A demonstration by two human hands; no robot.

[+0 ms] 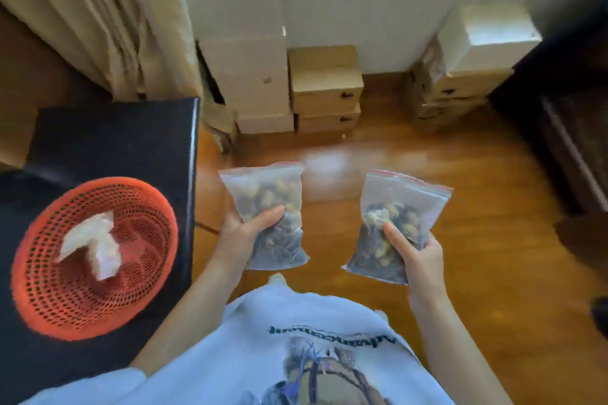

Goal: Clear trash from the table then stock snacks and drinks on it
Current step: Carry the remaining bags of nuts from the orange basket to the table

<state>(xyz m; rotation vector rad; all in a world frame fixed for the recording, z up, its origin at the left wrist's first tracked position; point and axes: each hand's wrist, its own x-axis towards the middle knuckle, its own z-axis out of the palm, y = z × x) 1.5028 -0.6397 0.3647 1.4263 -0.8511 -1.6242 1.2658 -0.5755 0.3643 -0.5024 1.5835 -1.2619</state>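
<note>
My left hand (243,233) grips a clear zip bag of mixed nuts and dried fruit (266,194), held upright over the wooden floor. My right hand (418,256) grips a second bag of the same snack mix (401,207), this one with a red zip strip, also upright. Both bags hang to the right of the black table (108,141). On that table sits a round orange mesh basket (49,299) with a crumpled white tissue (95,243) inside it.
Stacks of white and brown cardboard boxes (256,82) stand against the far wall, with more boxes (460,76) at the right. A beige curtain (108,10) hangs behind the table. Dark furniture (572,128) lines the right side. Wooden floor (477,191) lies between.
</note>
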